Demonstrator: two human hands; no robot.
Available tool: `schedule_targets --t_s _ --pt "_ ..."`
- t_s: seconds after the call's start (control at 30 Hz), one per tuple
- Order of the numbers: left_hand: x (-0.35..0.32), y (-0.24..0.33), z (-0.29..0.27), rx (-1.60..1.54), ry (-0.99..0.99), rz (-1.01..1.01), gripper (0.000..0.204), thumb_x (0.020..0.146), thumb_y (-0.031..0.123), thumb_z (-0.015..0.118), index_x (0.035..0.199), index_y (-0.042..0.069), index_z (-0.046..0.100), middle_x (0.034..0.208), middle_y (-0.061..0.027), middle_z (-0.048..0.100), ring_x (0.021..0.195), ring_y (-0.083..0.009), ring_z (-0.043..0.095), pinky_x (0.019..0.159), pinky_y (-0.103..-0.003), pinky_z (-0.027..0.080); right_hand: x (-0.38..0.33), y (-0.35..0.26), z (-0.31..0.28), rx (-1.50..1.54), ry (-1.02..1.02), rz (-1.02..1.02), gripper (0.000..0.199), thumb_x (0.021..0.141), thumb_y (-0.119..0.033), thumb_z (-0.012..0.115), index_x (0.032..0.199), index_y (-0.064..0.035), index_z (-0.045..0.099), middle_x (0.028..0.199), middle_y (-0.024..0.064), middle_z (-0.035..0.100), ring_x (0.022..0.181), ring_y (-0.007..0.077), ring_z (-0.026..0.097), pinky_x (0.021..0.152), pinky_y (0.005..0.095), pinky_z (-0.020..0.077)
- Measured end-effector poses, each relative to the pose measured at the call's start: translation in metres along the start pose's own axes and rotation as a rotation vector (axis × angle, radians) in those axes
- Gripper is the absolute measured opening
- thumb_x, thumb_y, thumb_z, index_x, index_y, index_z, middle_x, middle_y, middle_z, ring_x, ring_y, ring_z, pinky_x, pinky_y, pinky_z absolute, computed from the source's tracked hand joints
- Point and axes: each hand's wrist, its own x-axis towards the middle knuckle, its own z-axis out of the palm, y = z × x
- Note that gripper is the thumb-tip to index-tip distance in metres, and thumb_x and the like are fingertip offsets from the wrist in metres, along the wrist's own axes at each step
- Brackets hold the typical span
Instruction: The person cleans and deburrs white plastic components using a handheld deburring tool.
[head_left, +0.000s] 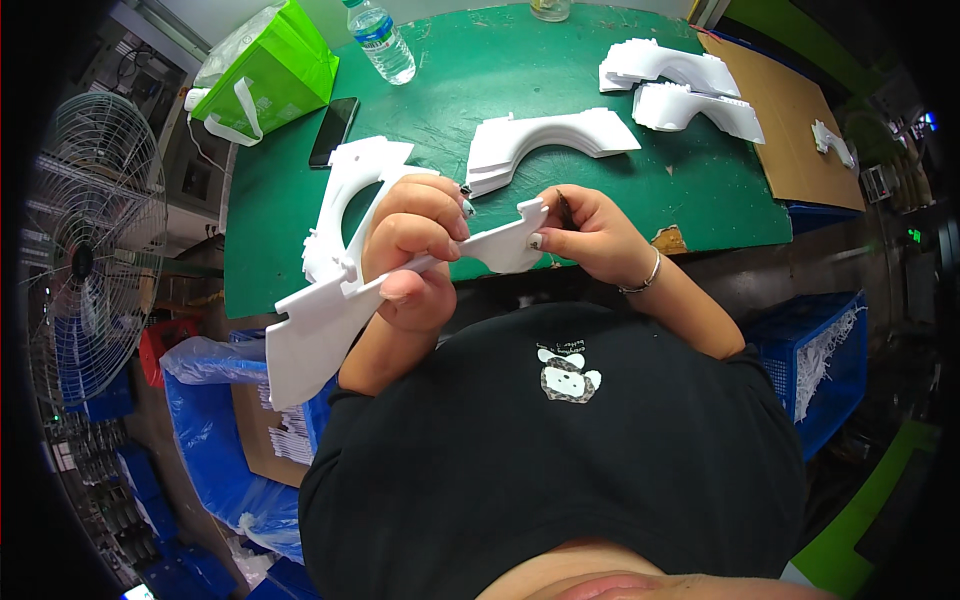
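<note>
My left hand point(415, 240) grips a long white plastic arch-shaped part point(320, 325) around its middle, holding it above the near edge of the green table point(600, 190). My right hand point(590, 235) pinches a thin dark blade-like tool point(563, 205) against the part's right end point(520, 240). Behind my left hand another white arch-shaped part point(345, 190) lies on the table. A stack of the same white parts point(545, 140) rests just beyond my hands.
Two more stacks of white parts point(685, 90) sit at the far right beside a brown cardboard sheet point(795, 130). A water bottle point(383, 40), a black phone point(334, 130) and a green bag point(275, 75) stand at the far left. A fan point(85, 250) stands left; blue crates point(820, 360) right.
</note>
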Motion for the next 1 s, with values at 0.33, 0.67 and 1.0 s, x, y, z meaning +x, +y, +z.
schedule_targets --t_s 0.33,0.67,1.0 --pt "-0.012 -0.003 0.011 -0.089 0.032 -0.248 0.046 0.098 0.042 0.049 0.096 -0.003 0.054 0.089 -0.0136 0.056 0.082 -0.0198 0.054 0.076 -0.031 0.043 -0.005 -0.011 0.009 -0.035 0.055 -0.03 0.013 0.087 -0.007 0.07 0.092 -0.0047 0.058 0.079 -0.0062 0.053 0.071 0.0005 0.044 0.061 0.0188 0.0383" --pt "-0.01 0.004 0.019 -0.259 0.082 -0.742 0.029 0.101 0.032 0.05 0.102 0.003 0.053 0.084 0.0007 0.051 0.073 -0.0035 0.042 0.063 -0.02 0.034 -0.008 -0.013 0.015 -0.079 0.058 -0.074 0.013 0.091 -0.011 0.067 0.089 -0.0048 0.055 0.078 -0.0061 0.053 0.071 -0.0003 0.044 0.059 0.0188 0.0384" --pt "-0.009 0.005 0.016 -0.136 0.031 -0.632 0.029 0.102 0.03 0.048 0.103 0.001 0.054 0.079 -0.0006 0.054 0.067 -0.0038 0.047 0.058 -0.02 0.039 -0.011 -0.018 0.015 -0.038 0.064 -0.029 0.017 0.091 -0.012 0.066 0.086 -0.0047 0.052 0.078 -0.0058 0.051 0.072 0.0008 0.044 0.061 0.0206 0.0393"
